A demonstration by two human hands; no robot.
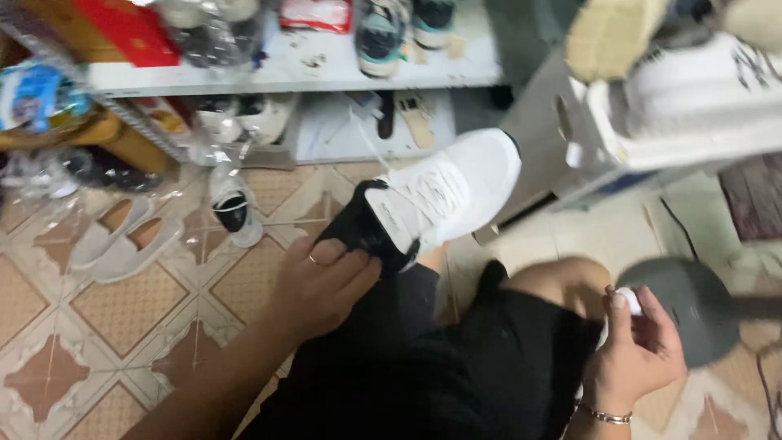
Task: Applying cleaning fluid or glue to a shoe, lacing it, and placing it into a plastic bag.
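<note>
Tiled floor (98, 310) under left hand (322, 281) holding white sneaker (444, 191) near shelf (309, 69).

1. tiled floor (122, 326), tan w/ brown diamond pattern: pair of grey slip-ons (122, 236) lie on it, one black-and-white shoe (235, 208) nearby.
2. white shelf (326, 69): sneakers (399, 28), red box (130, 28), plastic-wrapped items on top.

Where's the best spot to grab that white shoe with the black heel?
Probably the black heel end, coming from the left. The white shoe tilts toe-up, heel lowest and nearest, where the left hand already grips it. The right hand is busy pinching a small white piece.
</note>
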